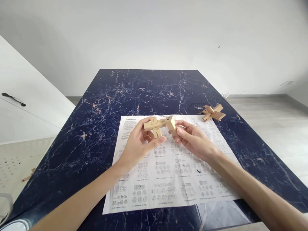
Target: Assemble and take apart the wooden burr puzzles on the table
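My left hand (141, 138) is closed around a cluster of interlocked wooden puzzle pieces (157, 132), held above the sheet. A "1" is marked on the lower piece of the cluster. Between the thumb and fingers of my right hand (190, 136) is a wooden puzzle piece (170, 124) marked "2". Its upper end meets the right side of the cluster; whether the two are fitted together I cannot tell. Beneath both hands lies a white instruction sheet (163, 166) printed with small diagrams and text.
Several wooden pieces crossed together (213, 113) rest near the table's right edge, by the sheet's top right corner. The dark blue marbled table (144, 93) reaches toward a white wall. At left stands a white cabinet with a black handle (13, 99).
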A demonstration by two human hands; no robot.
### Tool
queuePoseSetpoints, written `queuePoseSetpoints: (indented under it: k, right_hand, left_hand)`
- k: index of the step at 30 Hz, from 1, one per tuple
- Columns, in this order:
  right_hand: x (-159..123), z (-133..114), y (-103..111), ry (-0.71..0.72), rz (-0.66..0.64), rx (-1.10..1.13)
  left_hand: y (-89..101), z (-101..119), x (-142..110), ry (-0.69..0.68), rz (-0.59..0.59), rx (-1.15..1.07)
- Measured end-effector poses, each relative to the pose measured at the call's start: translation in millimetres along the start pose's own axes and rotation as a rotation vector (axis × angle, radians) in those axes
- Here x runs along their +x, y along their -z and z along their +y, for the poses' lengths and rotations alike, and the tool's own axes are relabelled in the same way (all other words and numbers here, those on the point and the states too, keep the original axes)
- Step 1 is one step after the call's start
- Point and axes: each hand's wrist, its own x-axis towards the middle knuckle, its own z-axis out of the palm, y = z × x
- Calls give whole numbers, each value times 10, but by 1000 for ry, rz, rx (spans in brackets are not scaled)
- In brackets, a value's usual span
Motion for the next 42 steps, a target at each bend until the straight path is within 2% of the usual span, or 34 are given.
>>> queuePoseSetpoints:
  k: [4, 8, 15, 19, 25, 32, 36, 39, 42]
  right_hand:
    - [-18, 3, -38, -12, -136, 23]
    - [-34, -1, -68, -42, -199, -1]
    - [-45, 27, -40, -62, -134, -65]
    - [-37, 23, -31, -110, -161, -63]
    - [-33, -42, -78, -84, -241, 25]
    - [-50, -53, -118, -113, -196, -32]
    - [-57, -67, -117, -163, -173, 20]
    - [-56, -70, -86, -159, -124, 106]
    - [-60, -77, -61, -149, -129, 142]
  left_hand:
    - [0, -32, -11, -3, -104, -8]
    - [-10, -47, -21, -13, -165, 5]
    - [-37, -44, -49, -74, -53, 146]
    - [-59, -65, -55, -134, -11, 209]
    - [-66, -91, -56, -174, 2, 278]
    - [-69, -117, -62, -213, -11, 335]
    - [-68, -102, -67, -209, 0, 341]
    - [-64, -73, -59, -174, 38, 312]
    - [-61, -56, -48, -158, 73, 290]
